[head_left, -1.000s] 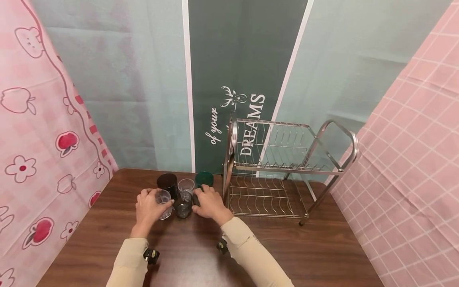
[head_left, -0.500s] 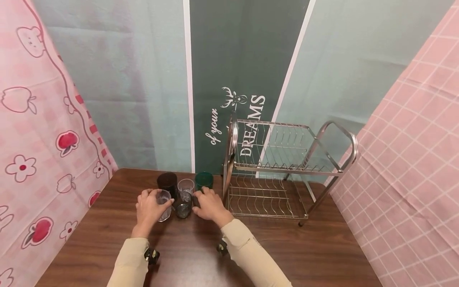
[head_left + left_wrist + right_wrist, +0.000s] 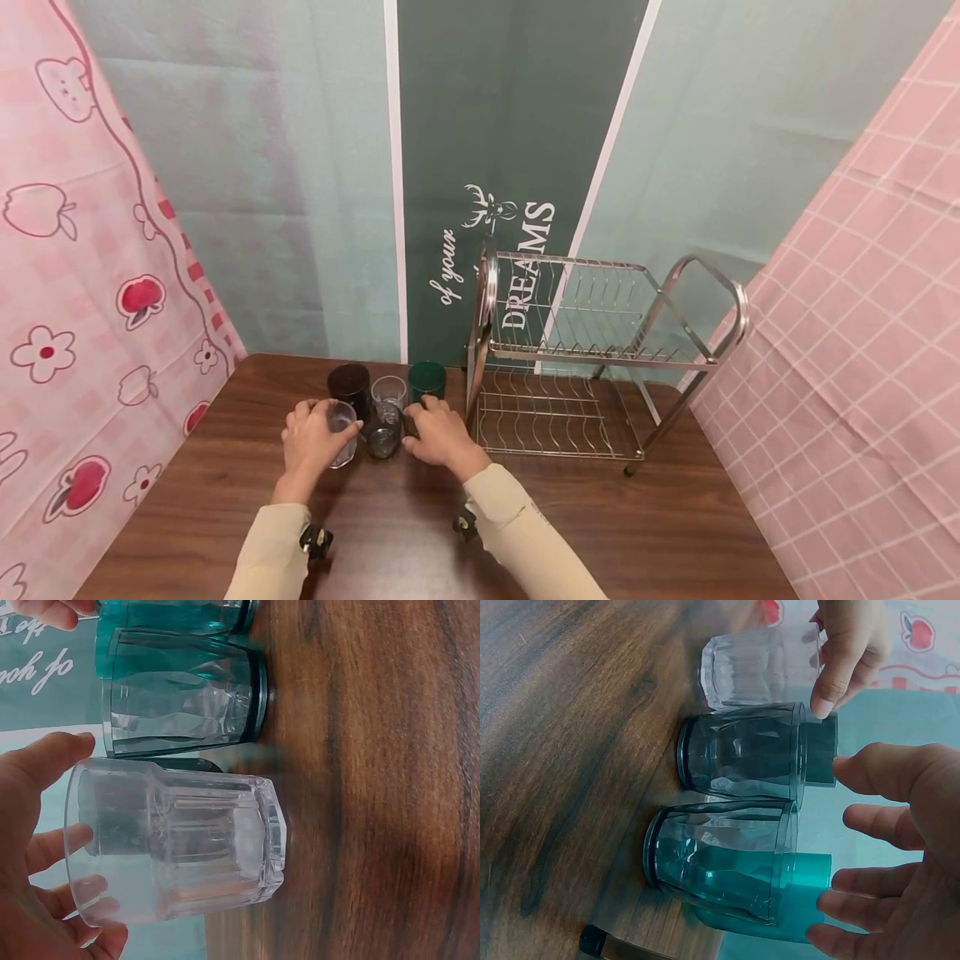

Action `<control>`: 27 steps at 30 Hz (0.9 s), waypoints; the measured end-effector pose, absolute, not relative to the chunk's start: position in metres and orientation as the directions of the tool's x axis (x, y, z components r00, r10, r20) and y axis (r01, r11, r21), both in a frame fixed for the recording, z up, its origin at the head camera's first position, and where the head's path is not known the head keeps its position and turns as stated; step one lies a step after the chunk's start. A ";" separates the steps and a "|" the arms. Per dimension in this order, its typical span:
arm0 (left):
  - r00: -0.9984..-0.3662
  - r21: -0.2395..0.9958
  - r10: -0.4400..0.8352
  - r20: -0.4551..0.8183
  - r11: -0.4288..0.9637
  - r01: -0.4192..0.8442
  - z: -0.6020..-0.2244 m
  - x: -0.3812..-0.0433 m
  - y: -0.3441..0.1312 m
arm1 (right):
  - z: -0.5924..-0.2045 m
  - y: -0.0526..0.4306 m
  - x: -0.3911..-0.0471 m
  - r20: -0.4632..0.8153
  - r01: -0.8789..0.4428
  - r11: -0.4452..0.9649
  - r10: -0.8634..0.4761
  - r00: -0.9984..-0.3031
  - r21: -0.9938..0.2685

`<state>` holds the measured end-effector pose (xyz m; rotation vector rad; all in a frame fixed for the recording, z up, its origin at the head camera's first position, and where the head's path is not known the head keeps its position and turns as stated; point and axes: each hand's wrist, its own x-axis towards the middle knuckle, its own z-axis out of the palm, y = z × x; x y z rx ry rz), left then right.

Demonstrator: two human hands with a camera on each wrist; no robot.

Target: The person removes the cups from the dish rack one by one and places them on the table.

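Observation:
My left hand (image 3: pixel 307 437) grips a clear faceted tumbler (image 3: pixel 180 840) near its rim, thumb on one side and fingers on the other. The tumbler is upright, at the left front of the group. My right hand (image 3: pixel 438 433) has its fingers loosely spread, the fingertips just past the rim of a grey-tinted glass (image 3: pixel 720 855). A second grey-tinted glass (image 3: pixel 739 754) stands between that one and the clear tumbler. Behind them are a dark, nearly black glass (image 3: pixel 349 383), another clear glass (image 3: pixel 389 390) and a green glass (image 3: pixel 427 377).
A two-tier metal dish rack (image 3: pixel 562 354) stands right of the glasses on the brown wooden table (image 3: pixel 405 533). Printed cloth hangs at the back, with a pink patterned curtain (image 3: pixel 45 283) on the left and a pink checked one (image 3: pixel 862 333) on the right.
My left hand and the clear tumbler have shifted slightly toward me. My right hand stays almost in place beside the grey-tinted glass.

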<state>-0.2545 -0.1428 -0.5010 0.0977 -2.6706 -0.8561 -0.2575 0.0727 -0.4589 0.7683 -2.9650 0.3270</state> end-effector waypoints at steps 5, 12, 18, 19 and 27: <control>-0.925 0.569 -0.159 0.345 0.819 0.072 -0.498 -0.246 -0.137 | -0.462 0.080 -0.247 0.127 -0.469 0.855 -0.452 -0.883 -0.222; -0.878 0.569 -0.163 0.451 0.810 0.142 -0.492 -0.220 -0.125 | -0.464 0.099 -0.219 0.285 -0.527 0.807 -0.456 -0.843 -0.269; -0.848 0.552 -0.149 0.509 0.812 0.190 -0.492 -0.200 -0.118 | -0.470 0.118 -0.200 0.462 -0.578 0.784 -0.435 -0.772 -0.228; -0.842 0.548 -0.143 0.520 0.812 0.201 -0.492 -0.198 -0.117 | -0.472 0.122 -0.197 0.489 -0.577 0.786 -0.423 -0.763 -0.220; -0.696 0.435 -0.056 0.715 0.816 0.381 -0.499 -0.184 -0.117 | -0.484 0.162 -0.177 0.654 -0.568 0.807 -0.343 -0.674 -0.162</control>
